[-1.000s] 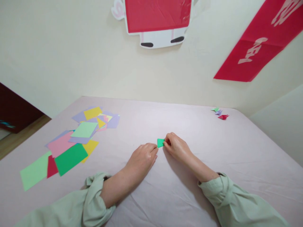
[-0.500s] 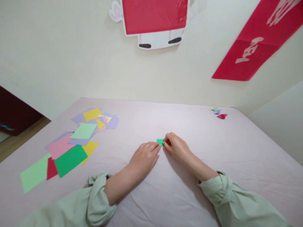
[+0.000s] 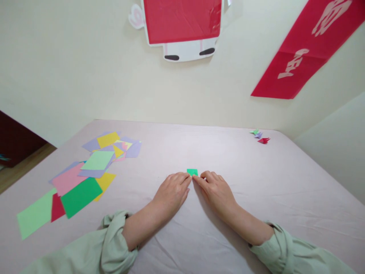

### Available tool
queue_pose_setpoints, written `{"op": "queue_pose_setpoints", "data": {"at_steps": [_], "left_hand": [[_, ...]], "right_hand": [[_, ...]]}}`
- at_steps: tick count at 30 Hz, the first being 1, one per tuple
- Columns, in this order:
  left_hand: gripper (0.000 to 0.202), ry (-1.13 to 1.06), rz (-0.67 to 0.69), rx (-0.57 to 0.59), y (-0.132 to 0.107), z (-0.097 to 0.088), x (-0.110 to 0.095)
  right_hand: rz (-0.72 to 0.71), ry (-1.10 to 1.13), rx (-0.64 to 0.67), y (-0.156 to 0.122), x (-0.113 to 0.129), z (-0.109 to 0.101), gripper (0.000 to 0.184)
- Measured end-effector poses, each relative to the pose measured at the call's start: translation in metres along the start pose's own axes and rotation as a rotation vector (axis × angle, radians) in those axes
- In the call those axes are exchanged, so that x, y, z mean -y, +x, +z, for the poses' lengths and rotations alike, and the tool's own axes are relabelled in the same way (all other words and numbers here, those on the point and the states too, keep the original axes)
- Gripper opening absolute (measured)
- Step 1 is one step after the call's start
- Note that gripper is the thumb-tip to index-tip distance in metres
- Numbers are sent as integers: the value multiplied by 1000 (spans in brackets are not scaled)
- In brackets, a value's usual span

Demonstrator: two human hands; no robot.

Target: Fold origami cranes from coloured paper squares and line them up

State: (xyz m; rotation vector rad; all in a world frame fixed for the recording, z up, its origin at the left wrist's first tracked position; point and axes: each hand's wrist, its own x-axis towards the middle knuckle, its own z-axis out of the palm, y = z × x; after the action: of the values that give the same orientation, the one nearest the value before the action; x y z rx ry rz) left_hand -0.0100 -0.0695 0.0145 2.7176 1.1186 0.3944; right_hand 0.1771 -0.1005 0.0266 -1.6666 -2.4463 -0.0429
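A small folded green paper [image 3: 192, 172] lies flat on the pale pink table cover [image 3: 256, 182]. Both of my hands rest on the cover just in front of it. My left hand [image 3: 172, 190] lies palm down, fingers together, with the fingertips at the paper's near left corner. My right hand [image 3: 216, 190] also lies palm down, its fingers stretched out and their tips touching the paper's near right edge. Neither hand lifts the paper. Pale green sleeves are pushed up both forearms.
Several loose coloured paper squares [image 3: 82, 171] are scattered on the left of the table. Three small folded paper pieces [image 3: 260, 136] sit at the far right corner. A wall with red posters [image 3: 182, 19] stands behind the table.
My right hand has let go of its pinch on the green paper and dropped flat, so the paper now lies on the table. The left hand has stayed close beside it.
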Motion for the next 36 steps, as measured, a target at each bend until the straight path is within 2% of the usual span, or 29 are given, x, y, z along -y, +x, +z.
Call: {"op": "queue_pose_setpoints", "data": {"at_steps": [9, 16, 19, 23, 26, 31, 36], "left_hand": [[33, 9, 13, -7, -4, -5, 3], [32, -17, -27, 2, -11, -8, -2], [28, -121, -47, -40, -4, -10, 5], [33, -281, -117, -120, 24, -8, 21], [32, -362, -96, -102, 40, -4, 28], [30, -425, -19, -98, 35, -1, 28], [18, -389, -2, -90, 28, -2, 25]], "right_hand": [[21, -127, 36, 2, 0, -1, 16], [40, -191, 28, 1, 7, -2, 13], [41, -213, 29, 0, 9, -2, 17], [58, -229, 42, -2, 10, -2, 19], [72, -224, 52, -2, 10, -2, 22], [80, -172, 66, 3, 8, -2, 25], [50, -103, 62, 2, 7, -2, 28]]}}
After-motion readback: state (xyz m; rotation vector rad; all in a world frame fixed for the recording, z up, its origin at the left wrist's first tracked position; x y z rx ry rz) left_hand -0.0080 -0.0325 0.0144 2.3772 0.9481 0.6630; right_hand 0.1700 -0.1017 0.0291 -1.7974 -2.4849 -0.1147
